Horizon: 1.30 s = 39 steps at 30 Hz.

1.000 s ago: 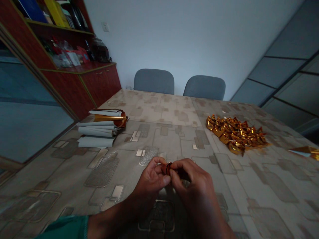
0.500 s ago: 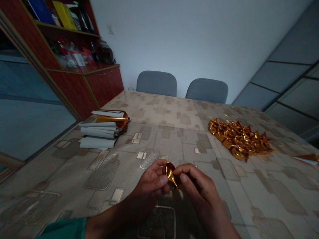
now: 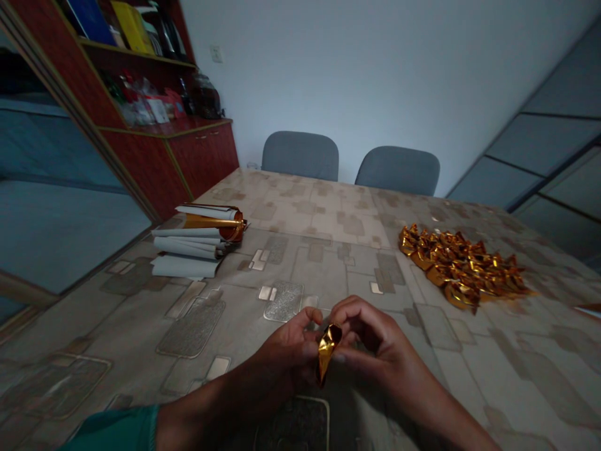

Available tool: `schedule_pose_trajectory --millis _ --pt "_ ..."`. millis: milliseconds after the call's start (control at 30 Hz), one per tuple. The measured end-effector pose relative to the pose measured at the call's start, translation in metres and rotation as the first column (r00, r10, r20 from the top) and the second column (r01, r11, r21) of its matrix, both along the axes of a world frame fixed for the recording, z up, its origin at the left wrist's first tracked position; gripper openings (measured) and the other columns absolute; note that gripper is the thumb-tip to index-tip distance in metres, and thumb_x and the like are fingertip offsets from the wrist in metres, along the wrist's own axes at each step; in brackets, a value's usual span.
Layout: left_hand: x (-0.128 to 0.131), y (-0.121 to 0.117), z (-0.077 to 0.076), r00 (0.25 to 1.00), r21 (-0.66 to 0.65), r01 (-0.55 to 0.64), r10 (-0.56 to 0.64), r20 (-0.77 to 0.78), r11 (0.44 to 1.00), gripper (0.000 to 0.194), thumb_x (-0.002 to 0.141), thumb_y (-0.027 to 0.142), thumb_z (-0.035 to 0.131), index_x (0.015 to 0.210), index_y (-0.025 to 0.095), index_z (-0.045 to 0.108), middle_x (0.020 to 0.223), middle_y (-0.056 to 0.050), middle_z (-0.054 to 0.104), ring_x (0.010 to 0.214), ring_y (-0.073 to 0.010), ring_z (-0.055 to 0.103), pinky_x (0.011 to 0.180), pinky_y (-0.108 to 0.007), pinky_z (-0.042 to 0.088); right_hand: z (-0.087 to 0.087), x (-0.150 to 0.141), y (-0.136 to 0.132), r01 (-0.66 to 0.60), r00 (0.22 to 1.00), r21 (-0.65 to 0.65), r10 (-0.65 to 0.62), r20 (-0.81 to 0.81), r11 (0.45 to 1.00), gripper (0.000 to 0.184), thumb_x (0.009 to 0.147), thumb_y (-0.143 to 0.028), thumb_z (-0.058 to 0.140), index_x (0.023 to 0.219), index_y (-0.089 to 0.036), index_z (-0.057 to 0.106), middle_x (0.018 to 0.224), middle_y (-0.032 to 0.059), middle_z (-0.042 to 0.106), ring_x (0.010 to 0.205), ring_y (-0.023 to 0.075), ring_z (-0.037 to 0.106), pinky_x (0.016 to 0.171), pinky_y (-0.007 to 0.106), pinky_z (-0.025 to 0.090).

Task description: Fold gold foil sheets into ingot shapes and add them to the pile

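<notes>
A small folded piece of shiny gold foil paper (image 3: 328, 347) is pinched between both hands above the near part of the table. My left hand (image 3: 293, 351) grips its left side with thumb and fingers. From the right, my right hand (image 3: 369, 335) has its thumb and curled fingers on the other edge. The foil piece looks hollow at the top and narrows toward the bottom. Some fingertips are hidden behind it.
Several folded gold foil pieces (image 3: 462, 266) lie clustered on the table at the right. Rolled gold-and-white sheets (image 3: 188, 244) lie at the left. Two grey chairs (image 3: 300, 155) stand beyond the patterned tablecloth (image 3: 323, 250). A red-brown cabinet (image 3: 201, 156) stands back left.
The foil piece has turned so its lower tip now points down and slightly left. My right hand has shifted its hold, fingers arching higher. The view has moved slightly.
</notes>
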<state>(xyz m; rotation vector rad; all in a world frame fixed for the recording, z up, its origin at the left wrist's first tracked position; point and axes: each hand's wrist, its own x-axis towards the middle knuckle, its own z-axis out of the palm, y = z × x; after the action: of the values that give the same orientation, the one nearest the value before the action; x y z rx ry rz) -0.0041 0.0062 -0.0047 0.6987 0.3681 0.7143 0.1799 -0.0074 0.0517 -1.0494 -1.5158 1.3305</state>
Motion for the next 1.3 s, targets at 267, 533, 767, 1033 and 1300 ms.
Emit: schedule_pose_trajectory --millis 267,533,767,1033,1300 --pt "0.004 0.001 -0.002 0.966 -0.045 -0.229 0.221 -0.132 0.972 0.028 0.088 0.045 0.071 0.087 0.019 0.061 0.086 0.0 0.065 0.07 -0.0096 0.058 0.065 -0.02 0.045 -0.02 0.0 -0.002 0.119 0.986 0.127 -0.133 0.104 0.985 0.017 0.084 -0.019 0.069 0.097 -0.022 0.058 0.078 -0.0019 0.063 0.067 0.0135 0.06 0.061 0.024 0.048" --pt "-0.003 -0.002 0.013 0.768 0.331 -0.417 0.523 -0.369 0.846 0.027 0.068 0.02 0.084 0.092 0.019 0.073 0.086 -0.002 0.076 0.083 -0.0176 0.071 0.076 -0.024 0.055 -0.03 -0.006 -0.006 0.122 0.933 0.502 -0.272 0.238 0.856 0.021 0.088 -0.012 0.064 0.099 -0.026 0.052 0.079 -0.0041 0.059 0.062 0.0115 0.057 0.057 0.021 0.047" --pt "-0.006 -0.003 0.014 0.719 0.481 -0.422 0.606 -0.339 0.769 0.016 0.071 0.017 0.082 0.083 0.02 0.072 0.079 0.0 0.075 0.076 -0.0151 0.073 0.071 -0.02 0.058 -0.015 0.013 -0.008 -0.23 0.929 0.485 0.042 0.368 0.844 0.036 0.093 -0.004 0.053 0.121 -0.027 0.05 0.106 0.0034 0.064 0.096 0.0167 0.063 0.083 0.027 0.053" --pt "-0.01 -0.004 0.006 0.713 0.664 -0.317 0.632 -0.305 0.677 0.025 0.076 0.013 0.08 0.097 0.026 0.077 0.087 0.002 0.08 0.08 -0.0149 0.077 0.074 -0.017 0.059 -0.008 0.018 -0.012 -0.225 0.903 0.496 -0.012 0.429 0.838 0.025 0.097 -0.009 0.053 0.115 -0.026 0.051 0.096 0.0015 0.066 0.084 0.0155 0.065 0.073 0.024 0.053" --pt "-0.01 -0.003 0.011 0.714 0.873 -0.232 0.685 -0.146 0.429 0.025 0.083 0.009 0.071 0.102 0.026 0.073 0.096 0.001 0.08 0.085 -0.0149 0.076 0.08 -0.02 0.059 -0.004 0.018 -0.011 -0.241 0.905 0.498 0.008 0.425 0.833 0.016 0.102 -0.017 0.053 0.115 -0.026 0.054 0.098 0.0021 0.067 0.087 0.015 0.066 0.075 0.024 0.055"
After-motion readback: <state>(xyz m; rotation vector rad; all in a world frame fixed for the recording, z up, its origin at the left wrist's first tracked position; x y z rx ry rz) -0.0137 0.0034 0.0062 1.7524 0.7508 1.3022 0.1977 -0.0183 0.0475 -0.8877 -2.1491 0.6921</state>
